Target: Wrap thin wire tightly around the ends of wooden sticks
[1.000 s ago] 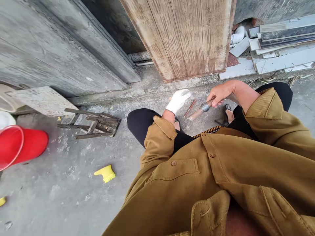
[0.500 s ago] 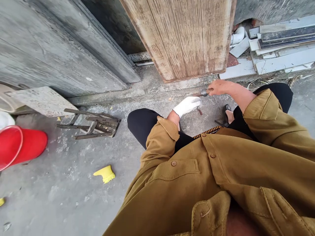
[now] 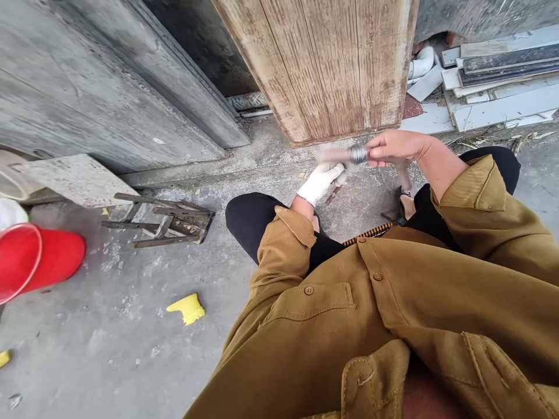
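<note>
My left hand, in a white glove, is closed around a thin reddish-brown strip that pokes out below the fingers; the rest of it is hidden. My bare right hand grips a brownish wooden stick with a band of silvery wire wound round it. The stick is smeared by motion, and its far end lies just above the glove. Whether it touches the glove I cannot tell. Both hands are over the concrete between my knees, in front of a weathered wooden panel.
A small wooden stool lies on its side to the left, near a red bucket. A yellow piece rests on the floor. White boards are stacked at the right beside a white pipe. A grey wooden door stands at left.
My left hand has shifted left with the reddish-brown strip. My right hand has risen slightly toward the panel, and the wire-wound stick now extends farther left, above the glove.
</note>
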Available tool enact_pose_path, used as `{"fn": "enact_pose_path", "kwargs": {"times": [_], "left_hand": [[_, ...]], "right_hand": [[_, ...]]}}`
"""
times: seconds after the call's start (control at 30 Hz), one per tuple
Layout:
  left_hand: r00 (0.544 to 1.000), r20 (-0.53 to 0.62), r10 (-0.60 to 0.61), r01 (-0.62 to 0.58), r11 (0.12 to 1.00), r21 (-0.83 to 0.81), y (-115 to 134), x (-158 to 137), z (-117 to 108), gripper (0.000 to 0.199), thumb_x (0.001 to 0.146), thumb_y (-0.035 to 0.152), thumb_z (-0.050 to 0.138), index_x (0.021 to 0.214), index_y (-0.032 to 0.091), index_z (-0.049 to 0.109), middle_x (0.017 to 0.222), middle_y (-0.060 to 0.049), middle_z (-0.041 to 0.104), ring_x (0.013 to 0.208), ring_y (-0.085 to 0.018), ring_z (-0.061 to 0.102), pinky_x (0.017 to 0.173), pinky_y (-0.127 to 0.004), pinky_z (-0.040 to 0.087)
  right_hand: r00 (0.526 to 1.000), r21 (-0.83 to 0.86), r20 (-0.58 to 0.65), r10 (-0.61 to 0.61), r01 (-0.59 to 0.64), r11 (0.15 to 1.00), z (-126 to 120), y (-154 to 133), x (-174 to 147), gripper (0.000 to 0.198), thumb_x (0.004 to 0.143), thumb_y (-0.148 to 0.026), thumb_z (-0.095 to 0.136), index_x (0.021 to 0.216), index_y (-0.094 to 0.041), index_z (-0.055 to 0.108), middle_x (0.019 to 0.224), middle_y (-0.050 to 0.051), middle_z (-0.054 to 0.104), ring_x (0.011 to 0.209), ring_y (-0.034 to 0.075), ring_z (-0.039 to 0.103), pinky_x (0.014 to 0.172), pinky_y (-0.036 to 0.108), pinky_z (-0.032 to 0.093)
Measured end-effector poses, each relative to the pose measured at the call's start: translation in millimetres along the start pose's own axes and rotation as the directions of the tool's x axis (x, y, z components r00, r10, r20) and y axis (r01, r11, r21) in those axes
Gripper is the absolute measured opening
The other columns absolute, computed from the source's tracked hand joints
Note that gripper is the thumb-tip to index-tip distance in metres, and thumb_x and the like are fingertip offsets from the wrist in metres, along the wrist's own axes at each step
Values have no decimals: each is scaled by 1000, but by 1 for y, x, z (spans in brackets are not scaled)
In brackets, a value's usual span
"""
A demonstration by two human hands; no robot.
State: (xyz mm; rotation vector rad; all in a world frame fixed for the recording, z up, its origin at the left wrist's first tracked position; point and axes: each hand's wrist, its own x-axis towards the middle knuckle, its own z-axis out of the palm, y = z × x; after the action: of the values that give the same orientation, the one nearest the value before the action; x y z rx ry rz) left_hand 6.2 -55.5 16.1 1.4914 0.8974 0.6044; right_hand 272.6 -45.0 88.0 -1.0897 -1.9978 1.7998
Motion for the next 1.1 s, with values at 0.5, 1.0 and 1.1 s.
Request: {"fn": "enact_pose_path", "kwargs": {"times": [0.5, 1.0, 1.1], "left_hand": [[944, 323, -65, -1, 980, 200, 20, -12, 11, 40, 86, 53, 67, 80, 13, 70, 63, 1, 54, 54, -9, 41, 54, -24, 31], [991, 132, 38, -28, 996, -83, -9, -1, 10, 50, 89, 65, 67, 87, 15, 66, 70, -1, 57, 58, -11, 48, 56, -24, 40], [980, 199, 24, -3, 994, -105, -2, -6, 13, 57, 86, 72, 70, 86, 15, 67, 67, 0, 54, 56, -10, 44, 54, -24, 40]], "right_hand": [[843, -634, -210, 495, -503, 587, 4, 21, 25, 8, 92, -26, 70, 90, -18, 69, 74, 5, 69, 77, 22, 66, 75, 35, 46], [1000, -11, -18, -9, 9, 1000, -4, -8, -6, 42, 82, -56, 82, 85, -19, 64, 80, 1, 63, 69, 12, 54, 68, 27, 49], [914, 136, -392, -102, 168, 977, -9, -1, -2, 40, 87, -54, 76, 82, -21, 55, 79, 2, 60, 67, 13, 49, 62, 28, 47]]}}
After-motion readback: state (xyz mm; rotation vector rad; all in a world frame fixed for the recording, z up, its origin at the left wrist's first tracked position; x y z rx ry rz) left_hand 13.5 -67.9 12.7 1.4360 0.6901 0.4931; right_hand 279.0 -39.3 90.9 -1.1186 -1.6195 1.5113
